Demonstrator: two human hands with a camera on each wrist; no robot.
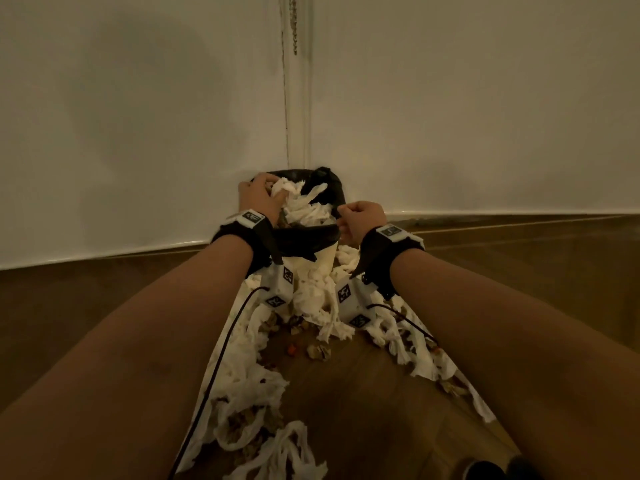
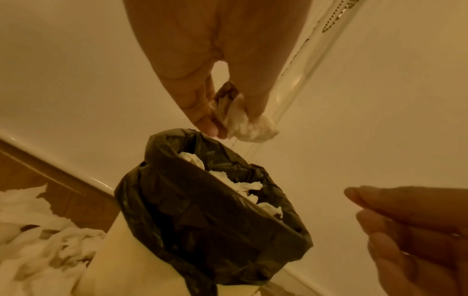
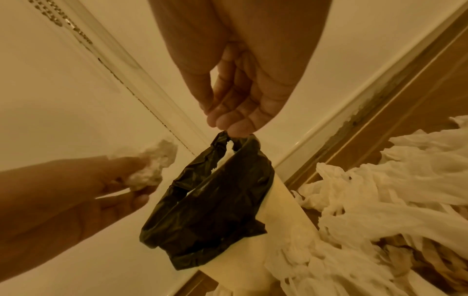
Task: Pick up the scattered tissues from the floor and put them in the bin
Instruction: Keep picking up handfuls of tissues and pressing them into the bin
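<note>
A cream bin with a black liner [image 1: 304, 237] stands in the corner of the room, heaped with white tissues [image 1: 301, 206]. My left hand [image 1: 258, 197] hovers over its far left rim. In the left wrist view this hand [image 2: 228, 124] pinches a tissue wad [image 2: 250, 128] with a brown scrap in it, above the bin [image 2: 202, 210]. My right hand [image 1: 360, 220] is by the right rim. Its fingers [image 3: 228, 120] are curled just over the liner edge [image 3: 228, 144] and hold nothing. Several loose tissues [image 1: 242, 375] cover the floor in front of the bin.
White walls meet at a corner strip [image 1: 298, 98] right behind the bin, with a skirting board [image 1: 519, 216] along the wooden floor [image 1: 346, 393]. Dry leaves [image 1: 317, 351] lie among the tissues. Black cables [image 1: 221, 344] trail from my wrists. Dark shoe tips [image 1: 491, 471] show at the bottom right.
</note>
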